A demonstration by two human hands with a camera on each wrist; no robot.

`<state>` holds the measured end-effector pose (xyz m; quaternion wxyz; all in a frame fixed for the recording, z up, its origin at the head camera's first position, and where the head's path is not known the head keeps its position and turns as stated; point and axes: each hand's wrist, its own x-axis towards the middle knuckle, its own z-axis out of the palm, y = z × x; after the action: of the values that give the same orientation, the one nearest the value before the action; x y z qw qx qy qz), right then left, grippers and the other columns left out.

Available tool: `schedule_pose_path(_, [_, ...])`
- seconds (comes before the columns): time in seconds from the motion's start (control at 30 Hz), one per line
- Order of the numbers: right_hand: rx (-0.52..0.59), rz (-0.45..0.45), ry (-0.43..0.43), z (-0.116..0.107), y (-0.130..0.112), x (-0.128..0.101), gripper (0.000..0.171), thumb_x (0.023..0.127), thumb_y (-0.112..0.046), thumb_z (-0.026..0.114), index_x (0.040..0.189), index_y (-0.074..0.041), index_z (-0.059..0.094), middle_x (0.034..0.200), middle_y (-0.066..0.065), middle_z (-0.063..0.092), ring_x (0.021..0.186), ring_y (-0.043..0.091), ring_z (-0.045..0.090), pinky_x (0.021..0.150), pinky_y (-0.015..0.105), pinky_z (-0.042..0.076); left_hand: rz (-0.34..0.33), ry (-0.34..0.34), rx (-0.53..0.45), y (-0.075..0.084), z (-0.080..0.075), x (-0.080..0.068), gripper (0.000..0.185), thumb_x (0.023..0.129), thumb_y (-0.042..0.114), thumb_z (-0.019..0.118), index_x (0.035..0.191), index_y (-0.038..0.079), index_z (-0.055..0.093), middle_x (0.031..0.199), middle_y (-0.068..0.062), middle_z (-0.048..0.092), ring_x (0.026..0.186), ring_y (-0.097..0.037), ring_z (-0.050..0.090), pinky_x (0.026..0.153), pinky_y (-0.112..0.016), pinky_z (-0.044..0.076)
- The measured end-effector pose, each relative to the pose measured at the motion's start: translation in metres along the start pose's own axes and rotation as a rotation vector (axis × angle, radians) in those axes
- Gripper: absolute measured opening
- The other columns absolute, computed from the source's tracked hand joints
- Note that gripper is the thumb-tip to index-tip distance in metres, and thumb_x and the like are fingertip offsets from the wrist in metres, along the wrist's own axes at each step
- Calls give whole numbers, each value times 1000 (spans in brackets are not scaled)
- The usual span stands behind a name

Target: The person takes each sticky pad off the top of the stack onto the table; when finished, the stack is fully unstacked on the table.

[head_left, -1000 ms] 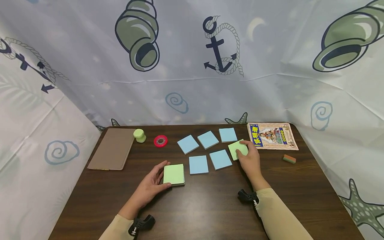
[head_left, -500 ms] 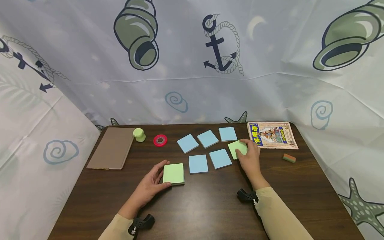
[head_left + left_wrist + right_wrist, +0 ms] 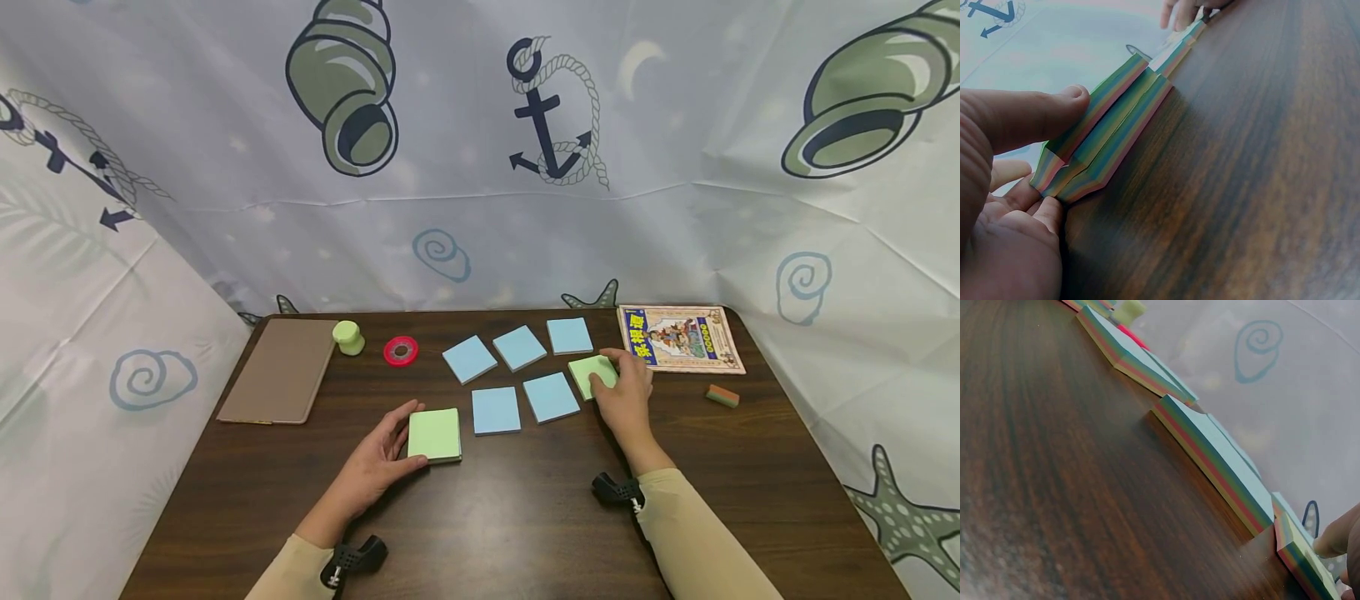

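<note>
My left hand (image 3: 377, 454) holds a small stack of sticky note pads (image 3: 435, 435) with a light green top. In the left wrist view, its thumb (image 3: 1054, 119) lies along one side of the striped pads (image 3: 1113, 140), and the fingers bear on the adjoining corner. To the right, my right hand (image 3: 628, 408) grips a single green-topped sticky note pad (image 3: 591, 375) between thumb and fingers, at the end of the blue pads. Several blue-topped sticky note pads (image 3: 496, 412) lie between the hands in two loose rows. The right wrist view cuts off most of the right hand.
A brown flat case (image 3: 279, 375) lies at the left, beside a green knob-shaped object (image 3: 348, 338) and a red tape roll (image 3: 401, 351). An illustrated booklet (image 3: 686, 340) is at the back right, with an orange-and-green eraser (image 3: 723, 396) in front. A patterned curtain (image 3: 480, 150) hangs behind the table.
The far edge of the green pad in my right hand has come down slightly, and the pad sits flatter. My left hand and its stack have stayed in place.
</note>
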<state>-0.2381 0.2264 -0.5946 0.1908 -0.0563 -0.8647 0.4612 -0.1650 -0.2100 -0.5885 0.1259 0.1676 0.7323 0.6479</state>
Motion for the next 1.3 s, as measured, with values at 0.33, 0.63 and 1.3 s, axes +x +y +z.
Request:
schedule_pose_path(0.33, [101, -53, 75, 0, 1, -1, 38, 95, -3, 78, 132, 0, 66, 130, 25, 59, 125, 39, 45, 106, 52, 35, -3, -4, -24, 0, 0, -1, 98, 94, 2, 84, 172, 4, 25, 178, -22, 27, 169, -42, 17, 122, -9, 32])
schedule_pose_path(0.63, [359, -154, 145, 0, -10, -10, 28, 104, 4, 63, 132, 0, 66, 120, 22, 63, 109, 23, 55, 89, 28, 42, -31, 0, -30, -1, 1, -1, 99, 94, 2, 84, 172, 4, 24, 178, -21, 27, 169, -40, 16, 122, -8, 32])
schedule_pose_path(1.3, [573, -236, -400, 62, -92, -92, 28, 108, -5, 65, 136, -5, 64, 80, 16, 59, 54, 21, 54, 43, 25, 49, -1, 3, -13, -1, 1, 0, 97, 94, 1, 83, 172, 3, 25, 177, -23, 29, 168, -40, 19, 123, -9, 32])
